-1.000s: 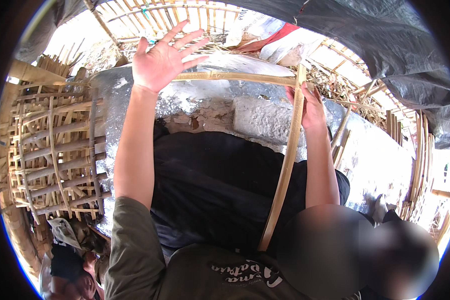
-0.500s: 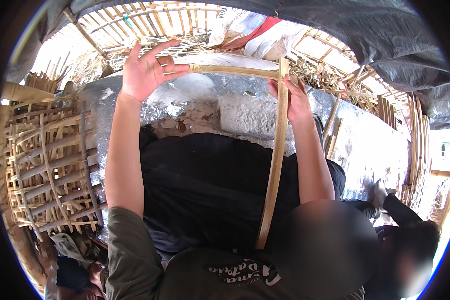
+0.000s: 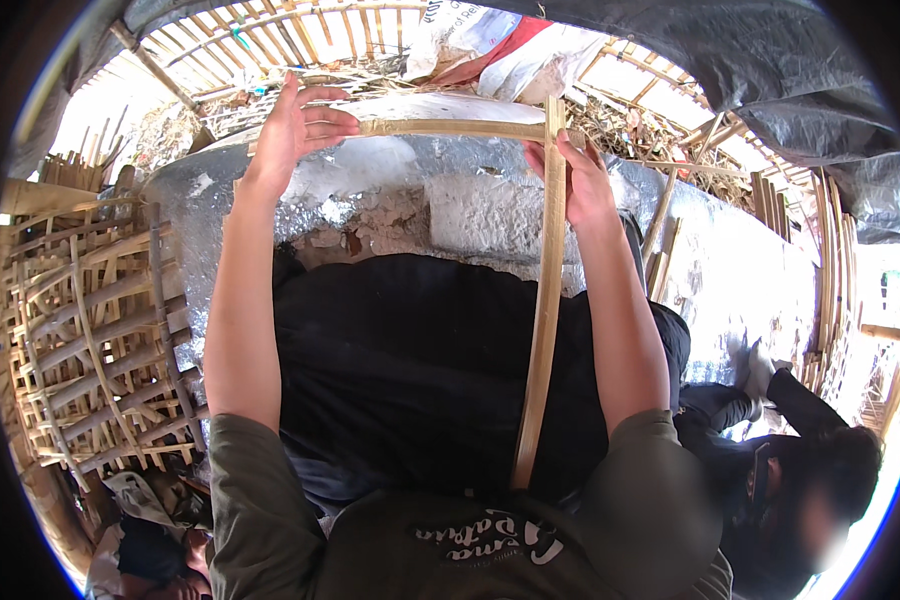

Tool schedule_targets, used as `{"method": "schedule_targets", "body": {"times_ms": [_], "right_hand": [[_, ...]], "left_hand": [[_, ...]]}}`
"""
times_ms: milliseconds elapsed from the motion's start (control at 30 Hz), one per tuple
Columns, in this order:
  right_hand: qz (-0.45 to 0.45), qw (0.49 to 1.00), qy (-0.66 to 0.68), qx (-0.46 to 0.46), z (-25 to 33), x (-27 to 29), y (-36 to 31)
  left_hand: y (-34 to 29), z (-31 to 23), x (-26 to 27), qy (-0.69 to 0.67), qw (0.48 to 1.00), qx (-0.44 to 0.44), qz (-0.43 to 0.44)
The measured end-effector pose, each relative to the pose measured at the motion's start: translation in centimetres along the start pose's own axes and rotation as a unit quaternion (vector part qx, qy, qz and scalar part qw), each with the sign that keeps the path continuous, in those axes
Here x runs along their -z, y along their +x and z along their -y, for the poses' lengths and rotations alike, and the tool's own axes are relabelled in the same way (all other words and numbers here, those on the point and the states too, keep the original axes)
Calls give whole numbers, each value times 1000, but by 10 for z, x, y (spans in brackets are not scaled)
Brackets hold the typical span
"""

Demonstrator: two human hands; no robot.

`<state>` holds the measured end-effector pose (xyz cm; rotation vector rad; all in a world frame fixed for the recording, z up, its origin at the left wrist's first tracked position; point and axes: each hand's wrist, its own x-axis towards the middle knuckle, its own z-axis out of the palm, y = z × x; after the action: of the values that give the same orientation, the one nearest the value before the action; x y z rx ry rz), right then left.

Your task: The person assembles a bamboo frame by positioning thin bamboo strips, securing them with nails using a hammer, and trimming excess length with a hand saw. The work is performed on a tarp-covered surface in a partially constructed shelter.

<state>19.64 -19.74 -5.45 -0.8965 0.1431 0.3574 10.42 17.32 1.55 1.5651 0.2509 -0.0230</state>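
My left hand (image 3: 295, 130) is raised at the upper left, fingers curled around the end of a horizontal bamboo strip (image 3: 450, 128). At the upper middle, my right hand (image 3: 578, 175) grips the spot where that strip crosses a long upright bamboo strip (image 3: 542, 300). The upright strip runs from the crossing down to my lap. Both forearms reach up from the lower edge over my dark trousers.
Woven bamboo lattice panels (image 3: 90, 330) are stacked at the left. A grey concrete slab (image 3: 470, 200) lies ahead, with bamboo slats (image 3: 300, 30) and a white sack (image 3: 500, 50) behind it. Another person in dark clothes (image 3: 800, 470) sits at the lower right.
My left hand was open above the horizontal strip and has come down and closed on its end. Both hands and the strips sit lower in view.
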Motion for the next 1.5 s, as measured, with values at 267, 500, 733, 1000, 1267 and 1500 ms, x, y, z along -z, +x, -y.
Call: {"method": "schedule_targets", "body": {"times_ms": [267,500,733,1000,1267,1500], "right_hand": [[21,999,22,-23,-9,4,12],[-25,999,-32,-11,-3,-5,-2],[6,1000,-28,-12,-2,5,6],[-16,999,-42,-10,-2,-3,0],[13,998,-62,-1,-1,-3,-3],[17,998,-63,-5,-2,-1,1]], "left_hand": [[15,34,40,-24,988,-108,-109],[-29,-36,-14,-404,910,-33,89],[1,0,14,-306,947,-21,-95],[4,7,13,-355,915,-64,-182],[-11,0,12,-473,866,-110,118],[1,3,24,28,994,-19,-102]]}}
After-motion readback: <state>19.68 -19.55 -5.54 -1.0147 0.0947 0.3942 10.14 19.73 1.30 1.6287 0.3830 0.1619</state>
